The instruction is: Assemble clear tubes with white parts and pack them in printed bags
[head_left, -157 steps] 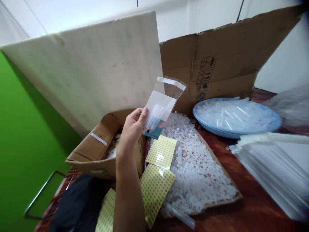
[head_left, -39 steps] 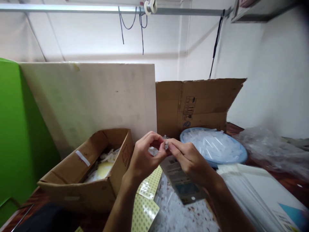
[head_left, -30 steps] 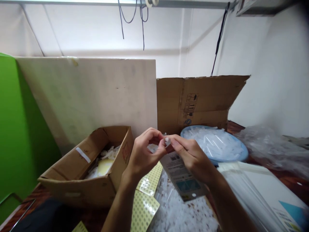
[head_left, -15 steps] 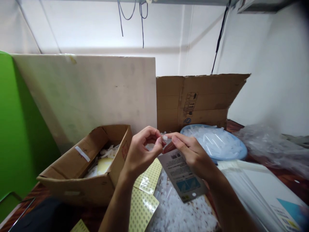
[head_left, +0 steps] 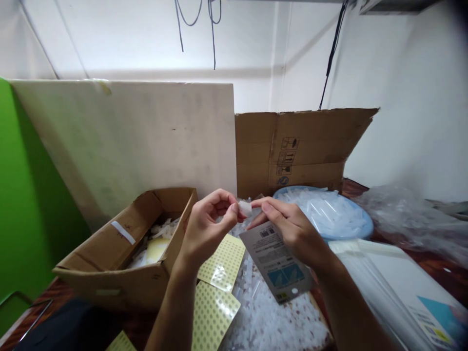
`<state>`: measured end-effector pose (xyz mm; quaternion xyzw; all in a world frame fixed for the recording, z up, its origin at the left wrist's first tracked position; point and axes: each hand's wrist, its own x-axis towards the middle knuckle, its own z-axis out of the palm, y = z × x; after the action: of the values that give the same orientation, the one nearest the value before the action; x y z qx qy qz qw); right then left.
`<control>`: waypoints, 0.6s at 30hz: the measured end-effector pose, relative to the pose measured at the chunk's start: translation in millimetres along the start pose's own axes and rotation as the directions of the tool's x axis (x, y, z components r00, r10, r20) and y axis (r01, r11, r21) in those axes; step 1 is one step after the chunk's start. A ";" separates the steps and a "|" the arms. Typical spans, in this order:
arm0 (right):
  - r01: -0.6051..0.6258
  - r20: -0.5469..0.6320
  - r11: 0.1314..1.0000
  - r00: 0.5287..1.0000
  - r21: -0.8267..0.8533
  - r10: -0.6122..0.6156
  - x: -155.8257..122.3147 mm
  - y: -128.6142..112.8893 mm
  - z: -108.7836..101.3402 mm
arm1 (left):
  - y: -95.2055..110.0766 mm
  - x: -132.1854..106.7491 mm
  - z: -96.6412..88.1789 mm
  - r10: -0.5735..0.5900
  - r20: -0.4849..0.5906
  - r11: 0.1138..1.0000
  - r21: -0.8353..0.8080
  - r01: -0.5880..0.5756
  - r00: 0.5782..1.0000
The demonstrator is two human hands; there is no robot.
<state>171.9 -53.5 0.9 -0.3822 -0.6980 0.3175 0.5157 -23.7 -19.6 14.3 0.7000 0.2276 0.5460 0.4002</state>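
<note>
At two o'clock, I make out an umbrella (head_left: 291, 143), up-arrows (head_left: 287, 157) and glass (head_left: 284, 170) printed on cardboard (head_left: 314, 148); the card (head_left: 268, 256) toward five is illegible.

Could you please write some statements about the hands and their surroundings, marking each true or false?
1. The left hand pinches a small whitish piece. True.
2. The right hand holds a plain, unprinted card. False: text and blue pictures show on it.
3. The blue basin is empty. False: translucent plastic pieces are heaped in it.
4. Yellowish dotted sheets lie right of the open cardboard box in this view. True.
5. The box stands right of the basin in this view. False: it stands left.
</note>
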 end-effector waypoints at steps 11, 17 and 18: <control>-0.066 -0.027 0.996 0.997 0.053 0.067 -1.6 1.0 -5.4 | -2.6 1.9 -6.5 -0.116 -0.028 0.992 -0.047 0.115 0.993; -0.083 -0.028 0.990 0.996 0.115 0.087 -2.4 -1.5 -6.5 | -1.8 2.1 -10.6 -0.165 -0.048 0.985 -0.067 0.162 0.985; -0.085 -0.029 0.989 0.996 0.122 0.090 -2.7 -1.9 -6.9 | -1.1 2.3 -11.1 -0.175 -0.050 0.982 -0.076 0.171 0.983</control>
<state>178.7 -56.5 3.1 -0.3859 -0.6511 0.3749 0.5353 -33.3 -13.7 15.6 0.6472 0.2792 0.5363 0.4643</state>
